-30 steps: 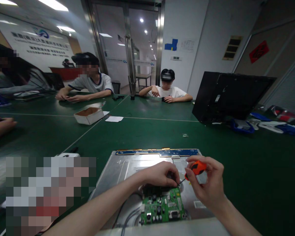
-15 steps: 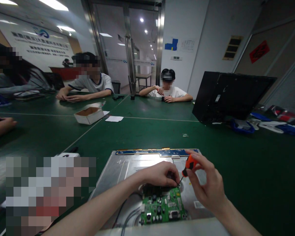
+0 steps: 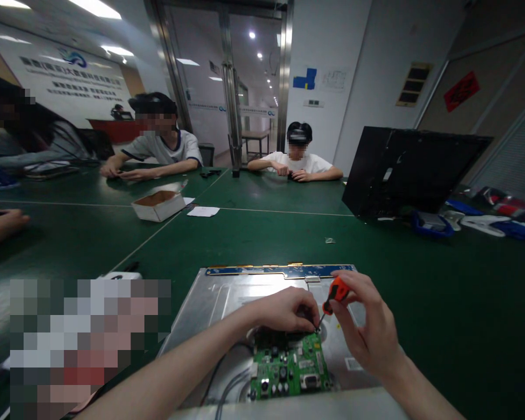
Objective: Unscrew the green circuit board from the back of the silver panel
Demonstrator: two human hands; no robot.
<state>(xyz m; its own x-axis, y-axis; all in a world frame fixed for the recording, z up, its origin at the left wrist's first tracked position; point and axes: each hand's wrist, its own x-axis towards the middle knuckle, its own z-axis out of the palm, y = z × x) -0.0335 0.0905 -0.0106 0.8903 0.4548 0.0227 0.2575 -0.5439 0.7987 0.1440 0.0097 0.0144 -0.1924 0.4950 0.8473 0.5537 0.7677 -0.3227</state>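
A short orange-and-black screwdriver (image 3: 338, 290) is pinched between the thumb and fingers of my right hand (image 3: 371, 326). It leans, with its tip down at the far right corner of a green circuit board (image 3: 289, 364). My left hand (image 3: 291, 309) rests at the board's far edge, fingers curled and pressed together close to the screwdriver tip; whatever they hold, if anything, is hidden. The board lies on a silver metal panel (image 3: 214, 303) with a blue strip board (image 3: 262, 272) along its far edge. Grey cables (image 3: 230, 388) run from the board's left side.
A black monitor casing (image 3: 406, 175) stands at the right, with blue and white tools (image 3: 485, 224) beside it. A small open box (image 3: 158, 207) and a paper slip (image 3: 203, 212) lie farther left on the green table (image 3: 266, 239). Other people sit across and to the left.
My right-hand fingers have shifted slightly around the screwdriver handle, which has turned a little. The left hand stays in place. The person opposite has lowered a raised hand.
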